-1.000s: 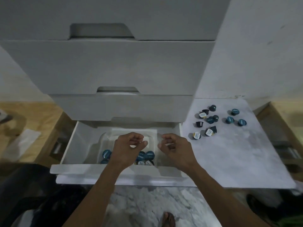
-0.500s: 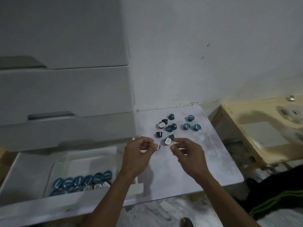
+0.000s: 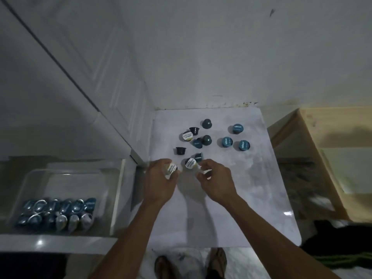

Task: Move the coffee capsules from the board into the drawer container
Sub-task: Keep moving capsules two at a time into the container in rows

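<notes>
Several coffee capsules [image 3: 227,141], teal and black, some with white lids, lie scattered on the far half of the white board [image 3: 251,188]. My left hand [image 3: 161,182] pinches a white-lidded capsule [image 3: 171,170] at the board's left edge. My right hand [image 3: 214,180] hovers with curled fingers just right of another white-lidded capsule [image 3: 190,163]; whether it touches that capsule is unclear. The clear drawer container [image 3: 30,178] sits in the open drawer at the left, with several capsules [image 3: 60,212] in rows along its near side.
The white drawer unit [image 3: 80,97] rises to the left of the board, and a white wall stands behind. A wooden frame [image 3: 322,137] stands to the right, with dark cloth [image 3: 332,234] below it. My sandalled feet [image 3: 217,260] are on the marble floor.
Both hands left the drawer container and moved right over the board. The view swung right with them. My left hand now has a white-lidded capsule at its fingertips.
</notes>
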